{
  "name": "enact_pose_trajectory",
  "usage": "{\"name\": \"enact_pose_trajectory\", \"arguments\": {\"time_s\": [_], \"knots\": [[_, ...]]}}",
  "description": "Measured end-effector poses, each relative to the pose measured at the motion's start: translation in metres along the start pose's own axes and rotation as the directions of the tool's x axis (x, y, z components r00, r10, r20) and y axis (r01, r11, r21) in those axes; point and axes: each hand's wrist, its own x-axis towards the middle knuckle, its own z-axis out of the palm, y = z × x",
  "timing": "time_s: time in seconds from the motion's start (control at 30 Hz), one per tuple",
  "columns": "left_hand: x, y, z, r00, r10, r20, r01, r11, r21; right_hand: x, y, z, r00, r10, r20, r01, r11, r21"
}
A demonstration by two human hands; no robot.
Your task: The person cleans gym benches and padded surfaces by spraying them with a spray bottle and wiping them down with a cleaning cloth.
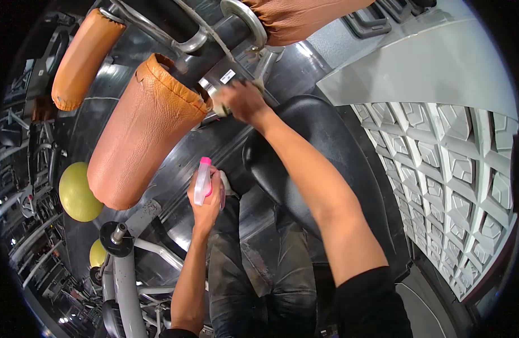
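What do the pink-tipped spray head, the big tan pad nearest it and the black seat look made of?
Spray head: likely plastic; translucent body, pink tip. Tan pad: leather or imitation leather, satin; grained surface, puckered rim. Black seat: perhaps vinyl or leather; smooth, soft sheen.

A left hand [206, 197] holds a pink-tipped spray bottle [202, 185] near center frame as, above it, a right hand [245, 102] holds a pale, blurred cloth [219, 106] at a dark machine frame [215, 73]. A leathery orange pad [138, 138] stands at left, a black seat [310, 141] right of center.
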Motion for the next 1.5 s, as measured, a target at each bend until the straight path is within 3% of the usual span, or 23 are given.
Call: {"name": "enact_pose_trajectory", "arguments": {"time_s": [0.03, 0.17, 0.23, 0.3, 0.37, 0.4, 0.47, 0.53, 0.6, 0.63, 0.67, 0.77, 0.8, 0.87, 0.9, 0.93, 1.03, 1.17, 1.23, 1.27, 1.33, 1.47, 1.5], "knots": [[0.000, 0.002, 0.001, 1.000, -0.002, 0.004, 0.002, 1.000, -0.003, -0.016, -0.003, -0.006, 0.953, -0.006, 0.302, 0.034, 0.995, -0.089], [0.004, -0.004, 0.000, 0.997, 0.059, 0.041, -0.059, 0.998, -0.007, -0.014, -0.004, -0.051, 0.789, 0.099, 0.606, -0.049, 0.994, -0.099], [0.005, -0.006, -0.001, 0.991, 0.116, 0.068, -0.121, 0.990, 0.078, 0.017, 0.018, -0.062, 0.584, 0.242, 0.775, -0.338, 0.940, -0.039], [0.003, -0.001, 0.000, 0.997, 0.054, 0.055, -0.054, 0.999, -0.002, 0.042, 0.014, -0.109, 0.685, 0.462, 0.563, -0.497, 0.862, -0.104], [0.006, -0.018, -0.003, 0.991, 0.131, 0.017, -0.132, 0.990, 0.046, 0.054, 0.026, -0.090, 0.827, 0.560, 0.053, -0.556, 0.799, 0.230], [0.008, -0.025, -0.004, 0.976, 0.215, -0.018, -0.212, 0.972, 0.100, 0.057, 0.028, -0.069, 0.827, 0.559, 0.051, -0.555, 0.799, 0.230], [0.008, -0.030, -0.006, 0.973, 0.230, -0.019, -0.227, 0.970, 0.091, 0.054, 0.029, -0.028, 0.876, 0.371, -0.309, -0.283, 0.913, 0.294], [0.004, -0.024, -0.007, 0.971, 0.238, -0.015, -0.236, 0.969, 0.078, 0.029, 0.018, -0.024, 0.927, 0.277, -0.252, -0.230, 0.952, 0.203], [-0.001, -0.010, -0.003, 0.996, 0.066, -0.062, -0.070, 0.995, -0.074, 0.003, 0.018, -0.029, 0.968, 0.176, -0.180, -0.159, 0.982, 0.104], [-0.002, -0.011, -0.004, 0.996, 0.065, -0.062, -0.069, 0.994, -0.080, -0.010, 0.022, -0.032, 0.978, 0.199, 0.054, -0.204, 0.974, 0.103], [-0.002, -0.014, -0.006, 0.993, 0.097, -0.065, -0.099, 0.995, -0.030, -0.022, 0.028, -0.037, 0.934, 0.217, 0.284, -0.252, 0.964, 0.090], [-0.002, -0.020, -0.007, 0.987, 0.149, -0.062, -0.148, 0.989, 0.026, -0.035, 0.033, -0.072, 0.801, 0.338, 0.494, -0.398, 0.917, 0.017], [-0.003, -0.021, -0.008, 0.985, 0.165, -0.056, -0.164, 0.986, 0.035, -0.024, 0.033, -0.074, 0.803, 0.337, 0.491, -0.396, 0.918, 0.017], [-0.003, -0.021, -0.010, 0.981, 0.193, -0.018, -0.192, 0.979, 0.061, 0.010, 0.036, -0.067, 0.657, 0.614, 0.438, -0.597, 0.778, -0.196], [-0.004, -0.021, -0.011, 0.977, 0.214, 0.019, -0.215, 0.973, 0.086, 0.018, 0.044, -0.051, 0.769, 0.620, 0.156, -0.628, 0.778, 0.003], [-0.004, -0.021, -0.012, 0.976, 0.215, 0.024, -0.216, 0.972, 0.089, 0.023, 0.050, -0.032, 0.774, 0.616, -0.149, -0.586, 0.785, 0.199], [-0.004, -0.021, -0.017, 0.978, 0.208, 0.010, -0.208, 0.974, 0.087, 0.049, 0.037, -0.011, 0.851, 0.417, -0.319, -0.376, 0.908, 0.184], [-0.010, -0.010, -0.018, 0.985, 0.175, 0.006, -0.175, 0.985, 0.004, -0.004, -0.004, -0.010, 0.927, 0.219, -0.306, -0.192, 0.975, 0.115], [-0.013, -0.006, -0.020, 0.988, 0.153, -0.001, -0.153, 0.987, -0.056, -0.023, -0.009, -0.019, 0.865, 0.497, -0.060, -0.490, 0.866, 0.101], [-0.015, -0.008, -0.023, 0.987, 0.159, 0.007, -0.159, 0.987, -0.021, -0.026, -0.012, -0.019, 0.867, 0.494, -0.060, -0.488, 0.867, 0.099], [-0.017, -0.004, -0.024, 0.986, 0.169, 0.008, -0.169, 0.986, 0.004, -0.031, -0.015, -0.017, 0.679, 0.724, -0.122, -0.734, 0.671, -0.099], [-0.024, 0.004, -0.027, 0.984, 0.180, -0.010, -0.181, 0.983, -0.044, -0.047, -0.027, -0.019, 0.772, 0.634, -0.046, -0.633, 0.760, -0.149], [-0.025, 0.004, -0.027, 0.979, 0.205, -0.019, -0.206, 0.976, -0.069, -0.055, -0.027, -0.026, 0.872, 0.480, 0.095, -0.455, 0.866, -0.208]]}}
